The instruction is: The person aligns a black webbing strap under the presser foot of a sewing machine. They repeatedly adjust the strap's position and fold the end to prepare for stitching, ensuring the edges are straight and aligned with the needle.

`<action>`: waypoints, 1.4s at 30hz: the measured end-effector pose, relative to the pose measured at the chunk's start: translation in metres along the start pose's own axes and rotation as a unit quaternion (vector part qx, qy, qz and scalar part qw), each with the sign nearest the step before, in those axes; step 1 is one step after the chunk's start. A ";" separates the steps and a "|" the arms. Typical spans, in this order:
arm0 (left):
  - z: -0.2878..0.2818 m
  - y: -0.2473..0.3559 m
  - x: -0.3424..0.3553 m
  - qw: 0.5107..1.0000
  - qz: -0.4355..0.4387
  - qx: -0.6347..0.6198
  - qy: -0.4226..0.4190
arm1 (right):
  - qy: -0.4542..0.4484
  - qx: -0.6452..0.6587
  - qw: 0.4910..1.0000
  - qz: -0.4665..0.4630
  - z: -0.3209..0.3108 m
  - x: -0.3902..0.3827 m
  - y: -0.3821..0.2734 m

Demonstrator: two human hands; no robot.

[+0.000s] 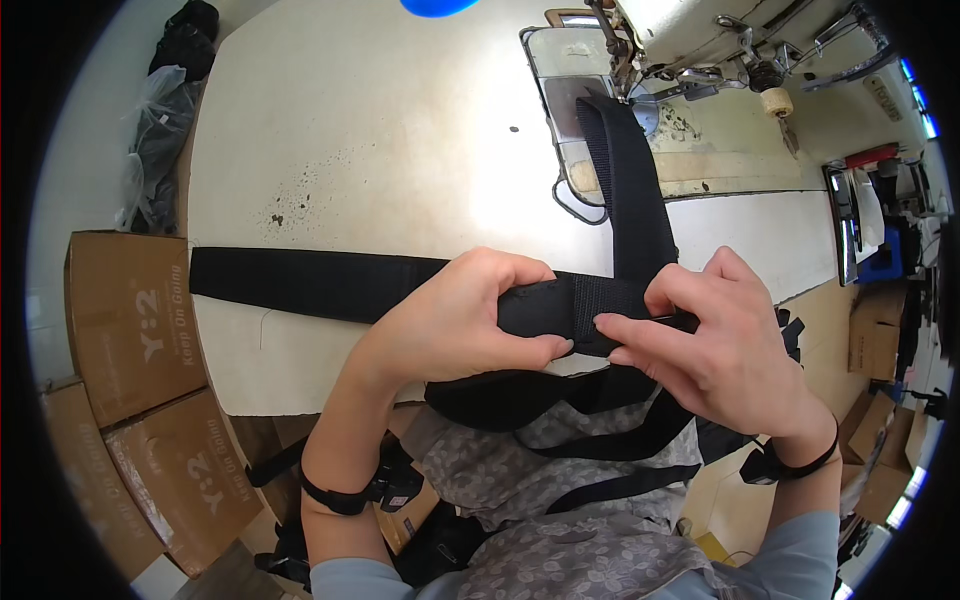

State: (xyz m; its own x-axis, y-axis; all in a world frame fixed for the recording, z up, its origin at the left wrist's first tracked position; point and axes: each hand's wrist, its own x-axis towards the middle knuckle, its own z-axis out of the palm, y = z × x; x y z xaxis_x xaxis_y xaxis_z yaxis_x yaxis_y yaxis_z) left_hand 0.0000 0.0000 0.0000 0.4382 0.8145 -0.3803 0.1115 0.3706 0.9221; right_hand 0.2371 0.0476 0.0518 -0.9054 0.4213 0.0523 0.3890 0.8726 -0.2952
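Left fingers (522, 267) clasped a black strap (536, 308) across its width, right fingers (632, 330) pinching its webbing (592, 300); I was apparently aligning it, the next move needing steady hold.

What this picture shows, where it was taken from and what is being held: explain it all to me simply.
There is no robot here, only a person's two bare hands. The one picture comes from a wide camera worn on the head, looking down, so straight edges bend near the rim. The left hand and right hand both grip a black strap near the table's front edge. One length lies out to the left; another reaches up to the sewing machine. Whether it is all one piece, I cannot tell. Black bands circle both arms, and boxes stand at the left.
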 end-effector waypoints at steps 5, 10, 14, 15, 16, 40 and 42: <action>0.000 0.001 0.001 0.999 0.015 0.036 0.001 | 0.006 -0.003 1.000 0.000 -0.001 0.001 -0.002; 0.000 0.001 0.000 1.000 0.004 0.015 0.006 | -0.004 -0.023 1.000 -0.013 0.000 0.000 -0.004; 0.002 -0.002 -0.002 1.000 0.005 0.015 0.012 | -0.010 -0.032 0.999 -0.023 0.002 -0.001 -0.006; 0.002 0.000 -0.002 1.000 0.003 0.009 0.012 | -0.006 -0.040 0.999 -0.026 0.003 -0.001 -0.007; 0.002 0.001 -0.003 1.000 0.000 0.004 0.011 | -0.002 -0.048 0.998 -0.030 0.004 -0.001 -0.008; 0.022 0.014 -0.019 0.984 0.149 -0.060 0.071 | -0.095 0.619 0.752 0.206 -0.003 0.011 0.001; 0.027 0.017 -0.018 0.980 0.183 -0.035 0.073 | -0.079 0.638 0.748 0.167 0.013 0.010 -0.004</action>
State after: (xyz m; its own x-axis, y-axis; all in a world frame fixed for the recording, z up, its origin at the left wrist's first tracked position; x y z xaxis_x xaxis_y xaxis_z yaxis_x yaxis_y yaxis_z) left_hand 0.0177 -0.0201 0.0239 0.3038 0.9520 -0.0369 -0.0923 0.0679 0.9934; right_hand 0.2244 0.0446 0.0416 -0.8416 0.4408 -0.3121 0.2114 -0.2629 -0.9414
